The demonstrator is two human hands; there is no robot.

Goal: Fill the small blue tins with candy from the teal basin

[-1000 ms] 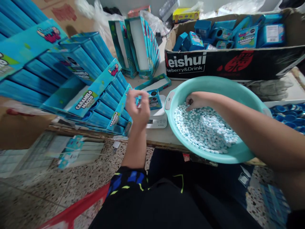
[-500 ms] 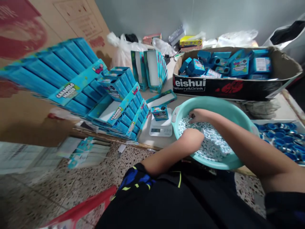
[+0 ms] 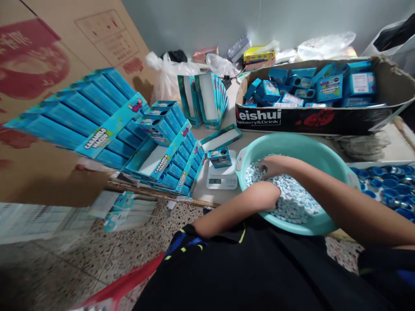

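Note:
A wide turquoise basin (image 3: pixel 292 142) holds many small pale blue candies (image 3: pixel 296 201). My left hand (image 3: pixel 270 194) is sunk among the candies near the front side, its fingers hidden. Beyond it, my right hand (image 3: pixel 270 166) reaches down into the candies at the left part of the basin, its fingers curved and partly buried; what they hold cannot be made out. Left of the basin, a small blue box (image 3: pixel 219 158) stands on a white scale (image 3: pixel 223 182), touched by neither hand.
Blue display trays of boxes (image 3: pixel 162 162) are stacked at the left. A black carton (image 3: pixel 324 121) full of blue boxes stands behind the basin. Blue round pieces (image 3: pixel 389 185) lie at the right. Upright folded trays (image 3: pixel 207 99) and plastic bags (image 3: pixel 177 71) are at the back.
The whole view has shifted slightly. Both hands stay in the basin, with my left hand a little deeper among the candies.

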